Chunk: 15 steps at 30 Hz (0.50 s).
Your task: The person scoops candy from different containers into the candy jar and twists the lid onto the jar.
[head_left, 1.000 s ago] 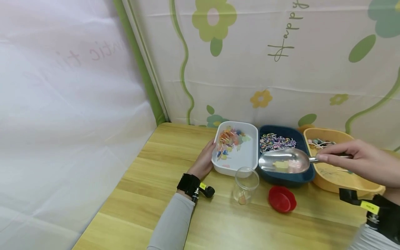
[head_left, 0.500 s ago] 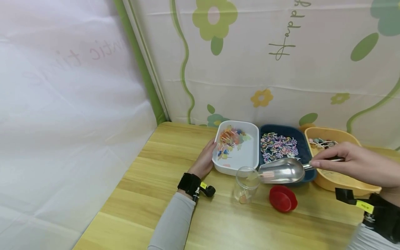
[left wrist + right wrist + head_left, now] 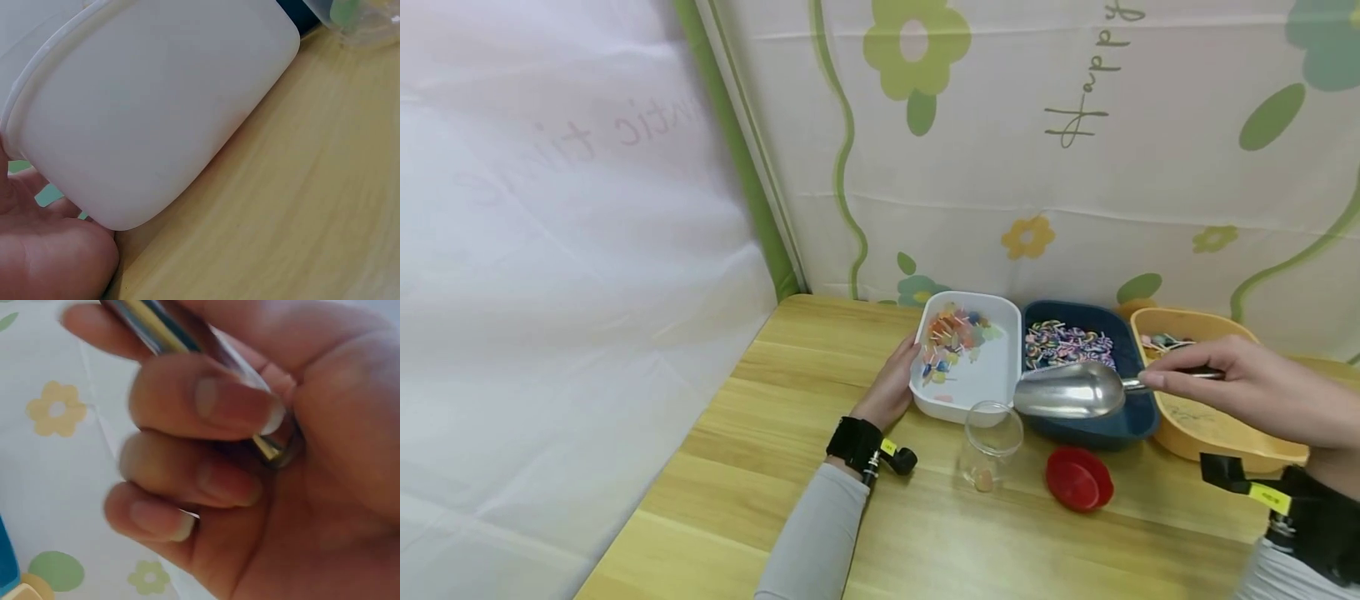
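My left hand [image 3: 891, 382] holds the left side of a white bin [image 3: 951, 408], its thumb at the rim and fingers against the outer wall. Small translucent pieces [image 3: 957, 329], some with white sticks, lie in the bin. With curled fingers, my right hand [image 3: 1247, 387] grips the handle of a metal scoop [image 3: 1071, 392]. The scoop is over the front of the dark blue bin [image 3: 1093, 429], and no pieces show on its shiny surface. Just left of its lip stands a clear cup [image 3: 992, 442], a pinkish piece at its bottom. A green piece [image 3: 344, 11] shows through it in the left wrist view.
Striped mini lollipops [image 3: 1067, 343] fill part of the blue bin. To the right is a yellow bin [image 3: 1210, 433] with small sticked pieces. A red dish [image 3: 1078, 479] sits in front of the blue bin. A printed cloth [image 3: 955, 208] hangs behind the table.
The scoop first dipped toward the cup with pale pieces near its lip. Now it is raised back, and those pieces no longer show in it. My left hand stays put.
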Tool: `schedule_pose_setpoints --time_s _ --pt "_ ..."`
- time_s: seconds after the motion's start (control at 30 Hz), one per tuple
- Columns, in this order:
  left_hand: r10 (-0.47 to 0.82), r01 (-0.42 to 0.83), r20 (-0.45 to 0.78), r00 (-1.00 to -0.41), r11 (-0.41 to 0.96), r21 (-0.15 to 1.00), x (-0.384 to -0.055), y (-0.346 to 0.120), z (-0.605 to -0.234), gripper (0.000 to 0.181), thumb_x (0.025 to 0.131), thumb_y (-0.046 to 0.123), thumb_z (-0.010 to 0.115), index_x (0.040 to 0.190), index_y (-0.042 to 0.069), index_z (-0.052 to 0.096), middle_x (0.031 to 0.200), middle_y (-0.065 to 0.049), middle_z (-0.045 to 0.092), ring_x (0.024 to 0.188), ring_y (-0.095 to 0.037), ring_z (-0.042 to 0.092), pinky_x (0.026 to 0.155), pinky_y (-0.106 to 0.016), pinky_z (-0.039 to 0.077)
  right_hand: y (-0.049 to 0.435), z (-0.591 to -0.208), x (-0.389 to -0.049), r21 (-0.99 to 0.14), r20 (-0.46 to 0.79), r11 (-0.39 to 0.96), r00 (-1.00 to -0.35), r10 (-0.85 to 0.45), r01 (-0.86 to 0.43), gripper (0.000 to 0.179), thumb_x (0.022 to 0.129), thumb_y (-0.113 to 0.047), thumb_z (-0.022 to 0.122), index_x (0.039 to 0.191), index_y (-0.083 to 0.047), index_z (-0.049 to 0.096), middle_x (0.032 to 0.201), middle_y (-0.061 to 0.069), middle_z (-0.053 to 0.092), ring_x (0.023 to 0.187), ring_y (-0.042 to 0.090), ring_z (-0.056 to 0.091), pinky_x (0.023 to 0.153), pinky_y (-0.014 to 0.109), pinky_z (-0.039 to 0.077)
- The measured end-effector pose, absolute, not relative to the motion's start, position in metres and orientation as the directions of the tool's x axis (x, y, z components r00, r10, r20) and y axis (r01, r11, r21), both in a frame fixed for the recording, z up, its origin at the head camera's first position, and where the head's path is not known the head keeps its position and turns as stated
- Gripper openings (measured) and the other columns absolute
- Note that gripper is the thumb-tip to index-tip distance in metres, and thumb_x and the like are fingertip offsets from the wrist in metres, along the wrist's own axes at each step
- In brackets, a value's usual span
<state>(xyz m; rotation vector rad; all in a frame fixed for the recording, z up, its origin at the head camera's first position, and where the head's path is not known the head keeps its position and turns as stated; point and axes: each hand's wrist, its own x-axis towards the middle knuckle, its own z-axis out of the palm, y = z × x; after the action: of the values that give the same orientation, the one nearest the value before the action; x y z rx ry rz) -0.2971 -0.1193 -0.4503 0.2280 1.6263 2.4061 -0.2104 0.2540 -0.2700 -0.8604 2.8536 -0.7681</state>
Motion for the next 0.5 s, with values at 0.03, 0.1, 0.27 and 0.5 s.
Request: schedule_pose_setpoints --time_s 0.03,0.1,0.27,0.5 --pt "0.275 -0.103 -0.001 -0.961 -0.357 0.929 -0.297 -0.119 -0.450 0.045 0.105 0.027 0.029 0.149 0.026 0.022 0.149 -0.010 0.027 0.128 -0.026 0.035 0.106 -0.043 0.031 0.252 -0.271 -0.213 -0.472 0.111 0.711 -0.836 -0.538 -0.521 0.016 0.094 -0.022 0.059 0.100 -0.031 0.070 0.081 -0.008 0.062 0.072 0.010 0.052 0.054 0.024 0.042" --pt "0.271 -0.107 -0.007 -0.963 -0.355 0.929 -0.297 -0.119 -0.450 0.045 0.105 0.026 0.029 0.149 0.026 0.022 0.150 -0.009 0.026 0.129 -0.025 0.034 0.107 -0.043 0.030 0.244 -0.273 -0.218 -0.450 0.169 0.708 -0.831 -0.530 -0.544 0.014 0.093 -0.022 0.061 0.096 -0.032 0.070 0.077 -0.008 0.060 0.068 0.011 0.050 0.053 0.025 0.040" --pt "0.235 -0.112 -0.029 -0.971 -0.350 0.930 -0.299 -0.119 -0.449 0.043 0.104 0.029 0.031 0.147 0.028 0.026 0.151 -0.004 0.025 0.130 -0.021 0.031 0.108 -0.040 0.028 0.217 -0.285 -0.237 -0.454 0.206 0.642 -0.774 -0.599 -0.618 0.013 0.094 -0.021 0.058 0.098 -0.024 0.070 0.079 -0.010 0.062 0.066 0.010 0.052 0.054 0.024 0.046" --pt "0.211 -0.144 -0.075 -0.975 -0.336 0.931 -0.299 -0.119 -0.451 0.042 0.103 0.032 0.033 0.145 0.032 0.030 0.151 0.001 0.025 0.131 -0.018 0.029 0.110 -0.040 0.025 0.167 -0.311 -0.257 -0.436 0.072 0.672 -0.768 -0.637 -0.598 0.018 0.096 -0.021 0.055 0.086 -0.018 0.069 0.062 -0.008 0.050 0.058 0.012 0.046 0.051 0.028 0.040"
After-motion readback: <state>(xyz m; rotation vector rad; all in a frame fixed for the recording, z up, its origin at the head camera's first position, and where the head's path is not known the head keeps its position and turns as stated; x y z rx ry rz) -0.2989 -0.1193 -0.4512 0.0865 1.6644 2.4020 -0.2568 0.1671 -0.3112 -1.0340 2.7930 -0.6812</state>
